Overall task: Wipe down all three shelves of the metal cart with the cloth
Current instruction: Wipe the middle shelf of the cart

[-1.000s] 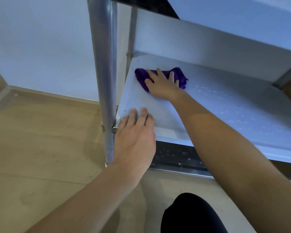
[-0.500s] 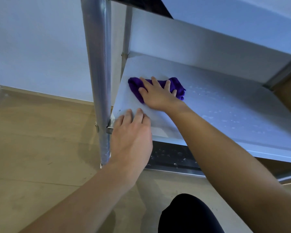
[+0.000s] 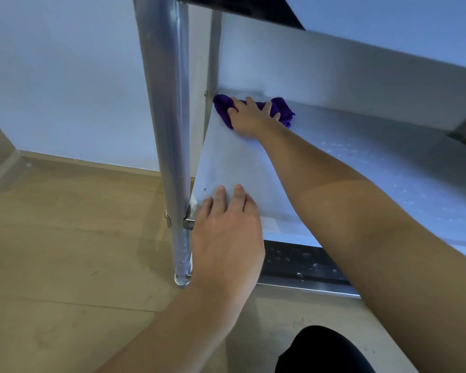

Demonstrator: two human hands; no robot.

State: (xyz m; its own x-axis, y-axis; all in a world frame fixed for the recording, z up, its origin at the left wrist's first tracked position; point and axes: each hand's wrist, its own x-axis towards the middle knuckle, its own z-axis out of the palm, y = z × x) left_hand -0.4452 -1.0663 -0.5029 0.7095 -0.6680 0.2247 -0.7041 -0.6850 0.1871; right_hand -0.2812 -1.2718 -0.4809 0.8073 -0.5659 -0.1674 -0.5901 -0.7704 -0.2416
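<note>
Head view, nearest: dark rounded knee at the bottom edge, above pale wooden floor.
Left hand: flat, fingers straight, resting on the front-left corner of the grey sheet-metal shelf, just beside the round steel cart post. It holds nothing.
Below: darker metal lower shelf, with water droplets along its front strip. Judged not yet wiped.
Right hand: palm down, fingers spread, pressing on the crumpled purple cloth. Not clenched round it.
Cloth position: far-left corner of the grey shelf, against the rear upright. Bunched ends show on either side of the hand.
Shelf surface: droplets lie to the right of the forearm. The left strip looks dry.
Handling (judgement): the cloth is soft, light and limp, and likely to bunch and slide on smooth wet metal. Keep a flat palm over the middle of the wad with fingers spread to pin its edges. Pinch a fold only to lift it.
</note>
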